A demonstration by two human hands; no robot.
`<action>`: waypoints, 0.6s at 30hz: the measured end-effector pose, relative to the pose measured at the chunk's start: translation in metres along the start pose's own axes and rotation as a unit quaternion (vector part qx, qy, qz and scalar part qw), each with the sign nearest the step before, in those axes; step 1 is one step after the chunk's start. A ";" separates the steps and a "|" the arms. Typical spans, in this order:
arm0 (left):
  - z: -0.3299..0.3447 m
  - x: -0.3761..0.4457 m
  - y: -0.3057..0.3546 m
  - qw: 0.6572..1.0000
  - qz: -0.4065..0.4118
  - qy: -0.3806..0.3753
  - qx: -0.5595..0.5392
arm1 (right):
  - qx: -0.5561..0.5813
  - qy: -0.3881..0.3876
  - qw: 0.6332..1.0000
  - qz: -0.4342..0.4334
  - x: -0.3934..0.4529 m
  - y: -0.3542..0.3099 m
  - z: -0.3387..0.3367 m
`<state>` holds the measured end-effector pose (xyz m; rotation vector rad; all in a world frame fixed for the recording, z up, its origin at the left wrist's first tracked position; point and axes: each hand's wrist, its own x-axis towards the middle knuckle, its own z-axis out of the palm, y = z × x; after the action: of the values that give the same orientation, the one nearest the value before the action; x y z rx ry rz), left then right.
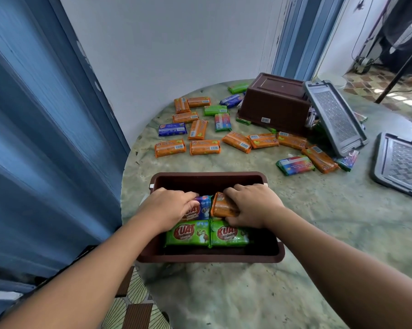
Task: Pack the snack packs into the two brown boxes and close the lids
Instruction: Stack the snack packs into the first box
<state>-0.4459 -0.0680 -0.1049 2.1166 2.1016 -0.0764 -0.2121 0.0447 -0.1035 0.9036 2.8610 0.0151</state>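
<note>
Head view: right hand (252, 205) is gripping an orange pack (224, 206), left hand (169, 206) is pressing the blue pack (203, 207) inside the near brown box (207, 178); next: seating it flat, fetching more.

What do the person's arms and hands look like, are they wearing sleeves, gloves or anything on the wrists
Both forearms are bare as far as the picture shows, with no sleeves in view. The left hand and the right hand wear no gloves. No watch, bracelet or ring can be seen on the wrists or fingers.
</note>
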 end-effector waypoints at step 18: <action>0.006 -0.002 -0.001 0.995 0.078 0.007 0.069 | 0.114 0.017 0.993 0.011 0.000 0.006 -0.004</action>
<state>-0.4466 -0.0710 -0.1110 2.3591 1.9848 -0.1933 -0.2095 0.0495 -0.0990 0.9831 2.9265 -0.3026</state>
